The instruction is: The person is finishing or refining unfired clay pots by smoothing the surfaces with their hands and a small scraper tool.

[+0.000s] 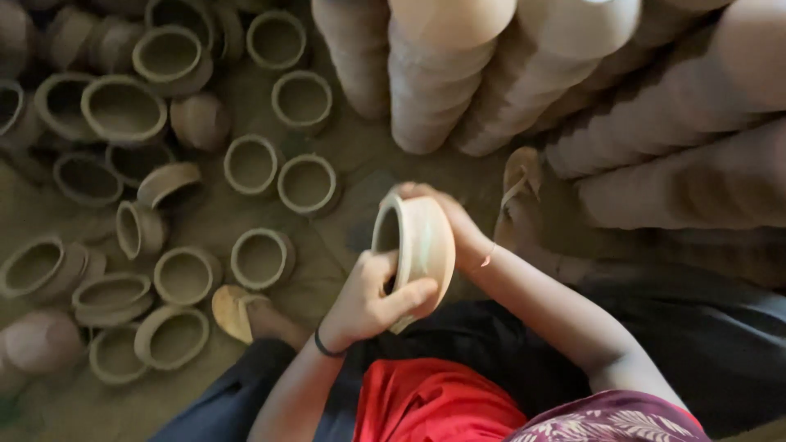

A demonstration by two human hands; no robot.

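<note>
I hold a pale unfired clay pot [422, 245] on its side in front of me, its mouth turned to the left. My left hand [372, 299] grips the near rim, thumb across the outer wall and fingers curled inside the opening. My right hand [446, 214] cups the far side of the pot from behind. A dark band sits on my left wrist and a thin bangle on my right.
Several loose clay pots [262, 258] lie scattered on the dirt floor [360, 164] to the left, some upright, some tipped. Tall stacks of nested pots [442, 74] lean across the top and right. My sandalled feet [233, 311] rest on the floor.
</note>
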